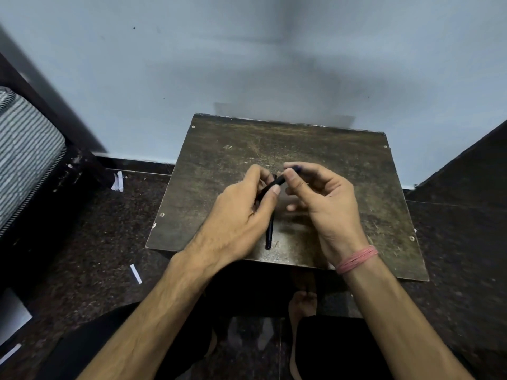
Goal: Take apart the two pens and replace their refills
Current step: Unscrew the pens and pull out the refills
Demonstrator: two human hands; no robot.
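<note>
While both hands work above the small wooden table (343, 171) in the head view, the left hand (241, 215) grips one dark pen (275, 182) and the right hand (323, 198) pinches its tip end. A second pen (269, 234) lies on the table beneath them. Twisting apart, small parts could drop and roll off.
</note>
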